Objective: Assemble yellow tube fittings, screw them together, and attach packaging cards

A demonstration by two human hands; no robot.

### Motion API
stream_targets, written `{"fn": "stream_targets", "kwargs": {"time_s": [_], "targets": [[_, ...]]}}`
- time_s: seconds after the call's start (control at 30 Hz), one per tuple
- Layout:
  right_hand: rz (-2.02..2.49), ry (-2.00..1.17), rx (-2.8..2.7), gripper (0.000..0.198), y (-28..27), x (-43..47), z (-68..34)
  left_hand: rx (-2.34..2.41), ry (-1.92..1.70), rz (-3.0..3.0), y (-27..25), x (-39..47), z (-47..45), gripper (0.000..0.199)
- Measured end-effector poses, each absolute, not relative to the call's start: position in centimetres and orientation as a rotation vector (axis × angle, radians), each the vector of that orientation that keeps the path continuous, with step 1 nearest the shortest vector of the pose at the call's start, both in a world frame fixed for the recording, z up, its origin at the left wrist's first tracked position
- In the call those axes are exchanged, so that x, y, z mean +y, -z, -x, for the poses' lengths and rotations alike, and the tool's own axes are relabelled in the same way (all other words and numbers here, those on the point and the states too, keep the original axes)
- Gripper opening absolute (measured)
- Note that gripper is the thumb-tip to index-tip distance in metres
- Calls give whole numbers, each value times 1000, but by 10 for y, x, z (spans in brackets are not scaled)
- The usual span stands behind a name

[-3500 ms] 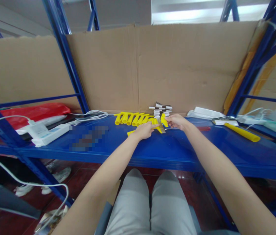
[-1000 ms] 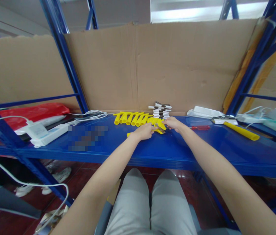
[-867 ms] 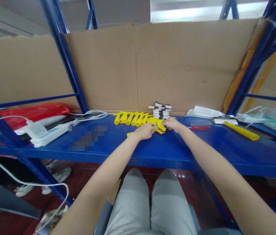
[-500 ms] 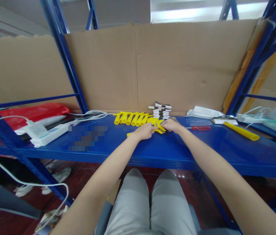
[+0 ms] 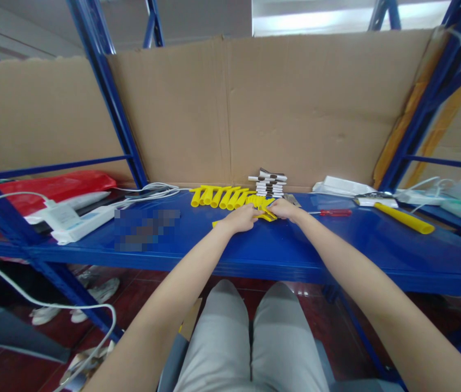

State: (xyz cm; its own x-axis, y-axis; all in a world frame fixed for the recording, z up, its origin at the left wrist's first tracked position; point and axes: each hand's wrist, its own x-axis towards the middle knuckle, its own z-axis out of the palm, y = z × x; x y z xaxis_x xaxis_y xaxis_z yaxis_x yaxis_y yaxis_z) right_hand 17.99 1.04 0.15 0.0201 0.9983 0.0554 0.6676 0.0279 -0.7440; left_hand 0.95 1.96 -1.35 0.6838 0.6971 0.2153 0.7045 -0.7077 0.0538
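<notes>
My left hand (image 5: pixel 242 219) is closed, its fingers pinching the left end of a yellow plastic piece (image 5: pixel 268 216). At the piece's right end are the closed fingers of my right hand (image 5: pixel 284 209). The exact shape of the piece is partly covered by my fingers. Just behind my hands stands a row of yellow tube-like plastic parts (image 5: pixel 215 200), running to the left. A stack of folded white and dark bundles (image 5: pixel 270 188) rises behind the row's right end. Another yellow bit (image 5: pixel 214 224) shows beside my left wrist.
On the blue shelf (image 5: pixel 296 247), a red-handled screwdriver (image 5: pixel 335 213) lies right of my hands, with a long yellow tube (image 5: pixel 405 219) farther right. A white power strip (image 5: pixel 85 226) with cables is at the left. A cardboard panel (image 5: pixel 296 109) closes off the back.
Both hands stay in nearly the same place on the yellow piece, which has tilted slightly between my fingers. The rest of the shelf looks unchanged.
</notes>
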Motion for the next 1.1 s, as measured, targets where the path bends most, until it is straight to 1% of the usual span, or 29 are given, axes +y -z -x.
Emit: {"fn": "stream_targets", "kwargs": {"time_s": [0.07, 0.23, 0.57, 0.77, 0.93, 1.1], "targets": [[1721, -759, -1690, 18, -5, 5, -178, -1194, 330, 2844, 13, 19, -10, 45], [1762, -887, -1604, 22, -11, -2, -175, -1195, 343, 2823, 14, 20, -10, 44], [1665, -1161, -1388, 19, -12, -2, -171, -1079, 439, 2813, 16, 25, -7, 38], [1626, -1173, -1357, 16, -11, -1, -170, -1041, 556, 2837, 20, 32, -5, 30], [1625, -1170, -1349, 14, -9, 1, -171, -1137, 586, 2817, 20, 30, -6, 26], [1616, -1179, -1360, 17, -8, 2, -172, -1200, 536, 2787, 16, 26, -8, 30]]}}
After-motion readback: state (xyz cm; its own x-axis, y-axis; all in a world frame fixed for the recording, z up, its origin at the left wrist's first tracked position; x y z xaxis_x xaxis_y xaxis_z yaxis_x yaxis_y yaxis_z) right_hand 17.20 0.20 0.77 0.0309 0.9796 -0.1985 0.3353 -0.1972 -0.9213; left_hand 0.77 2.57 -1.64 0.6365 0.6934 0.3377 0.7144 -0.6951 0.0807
